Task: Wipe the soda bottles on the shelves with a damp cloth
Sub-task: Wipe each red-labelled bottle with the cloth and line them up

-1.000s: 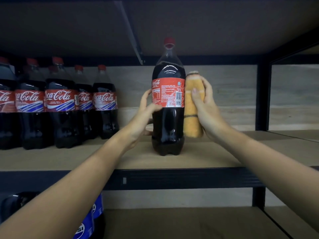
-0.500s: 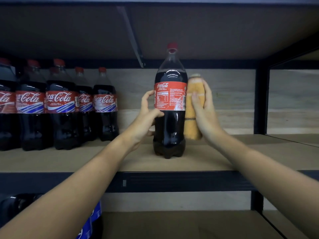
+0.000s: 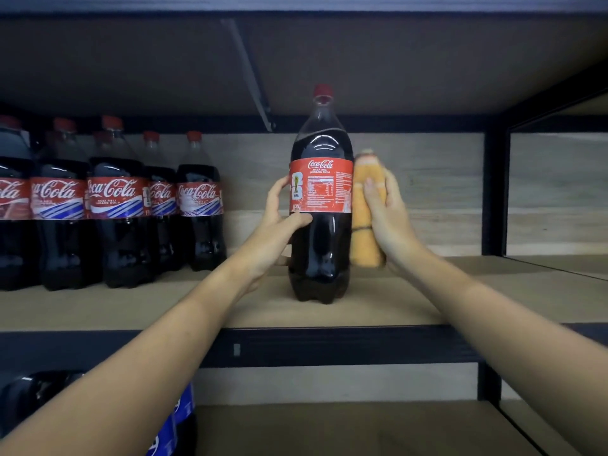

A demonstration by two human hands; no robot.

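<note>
A tall cola bottle (image 3: 320, 245) with a red cap and red label stands upright on the wooden shelf board (image 3: 460, 301). My left hand (image 3: 278, 232) grips its left side at the label's lower edge, thumb across the front. My right hand (image 3: 390, 218) presses a folded orange cloth (image 3: 363, 232) against the bottle's right side, with fingers laid over the cloth. The back of the bottle is hidden.
Several cola bottles (image 3: 115, 205) stand in rows at the left of the same shelf. A black metal upright (image 3: 493, 192) closes the shelf on the right. Blue-labelled dark bottles (image 3: 177, 419) sit on the shelf below at the left. The upper shelf board hangs close above the cap.
The bottle has turned in my left hand: the label now shows a trophy logo at its left edge. The cloth and my right hand stay on the bottle's right side.
</note>
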